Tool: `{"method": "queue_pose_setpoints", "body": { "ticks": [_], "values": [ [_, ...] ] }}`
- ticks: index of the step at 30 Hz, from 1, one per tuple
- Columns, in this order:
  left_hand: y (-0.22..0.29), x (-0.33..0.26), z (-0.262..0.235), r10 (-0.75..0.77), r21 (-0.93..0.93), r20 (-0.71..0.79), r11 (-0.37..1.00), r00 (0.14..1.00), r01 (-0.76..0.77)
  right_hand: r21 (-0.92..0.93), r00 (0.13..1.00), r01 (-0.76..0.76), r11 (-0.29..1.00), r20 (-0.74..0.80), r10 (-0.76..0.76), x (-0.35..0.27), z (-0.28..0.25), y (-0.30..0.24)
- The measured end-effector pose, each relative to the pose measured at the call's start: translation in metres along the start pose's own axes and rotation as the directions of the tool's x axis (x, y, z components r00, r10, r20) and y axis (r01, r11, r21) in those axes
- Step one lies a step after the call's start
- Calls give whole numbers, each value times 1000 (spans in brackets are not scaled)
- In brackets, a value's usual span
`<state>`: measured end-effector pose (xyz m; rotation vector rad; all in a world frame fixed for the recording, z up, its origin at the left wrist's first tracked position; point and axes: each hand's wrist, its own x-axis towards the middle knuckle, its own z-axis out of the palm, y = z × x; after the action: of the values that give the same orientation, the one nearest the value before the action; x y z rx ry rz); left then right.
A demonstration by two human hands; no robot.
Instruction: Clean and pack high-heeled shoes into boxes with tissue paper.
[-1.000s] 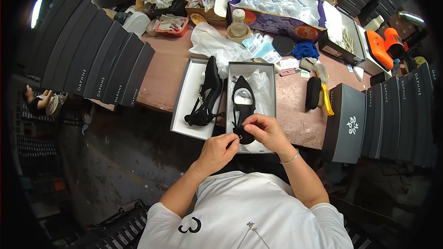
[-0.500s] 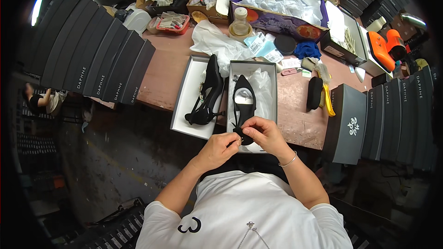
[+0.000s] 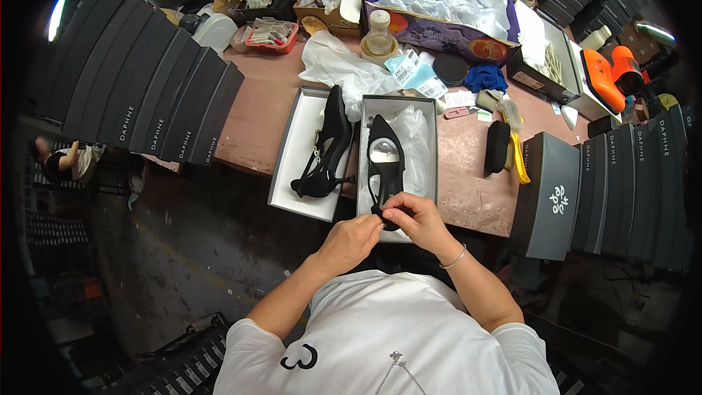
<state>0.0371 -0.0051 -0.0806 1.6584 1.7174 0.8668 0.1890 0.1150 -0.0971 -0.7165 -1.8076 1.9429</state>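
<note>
Little has moved: both hands, left hand (image 3: 356,236) and right hand (image 3: 413,213), still pinch the black pointed heeled shoe's (image 3: 385,168) strap in the open grey shoebox (image 3: 431,139); fingertips hide the buckle.

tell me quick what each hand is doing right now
Left hand: fingers pinched on the heel strap of the black shoe in the box.
Right hand: fingers closed on the same strap.

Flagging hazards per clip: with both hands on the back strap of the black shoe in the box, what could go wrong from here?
1. Both hands, left and right, pinch the strap end of the black shoe; a hard tug might strain the thin strap.
2. The open box lies at the table's near edge, so pulling toward the body could slide it off.
3. The second shoe stands on its heel in the lid close by; a nudge could topple it.
</note>
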Motion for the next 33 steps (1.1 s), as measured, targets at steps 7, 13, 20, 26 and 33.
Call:
{"method": "queue_pose_setpoints", "body": {
  "ticks": [7,13,20,26,33],
  "values": [
    [8,3,-11,-18,80,79,997,997,11,-140,993,80,987,-74,-91,-3,8,5],
    [14,1,1,-133,-68,5,989,991,133,-314,950,228,922,-135,-281,-5,16,-2],
    [7,-5,31,-76,-59,-220,996,972,64,-393,923,306,867,-99,-371,-6,12,6],
    [10,-14,38,-405,-429,-68,837,912,340,-483,866,383,787,-107,-488,-12,16,13],
    [11,-16,29,-39,119,-152,991,988,57,-17,990,-23,1000,-139,20,-14,11,20]
  ]
}}
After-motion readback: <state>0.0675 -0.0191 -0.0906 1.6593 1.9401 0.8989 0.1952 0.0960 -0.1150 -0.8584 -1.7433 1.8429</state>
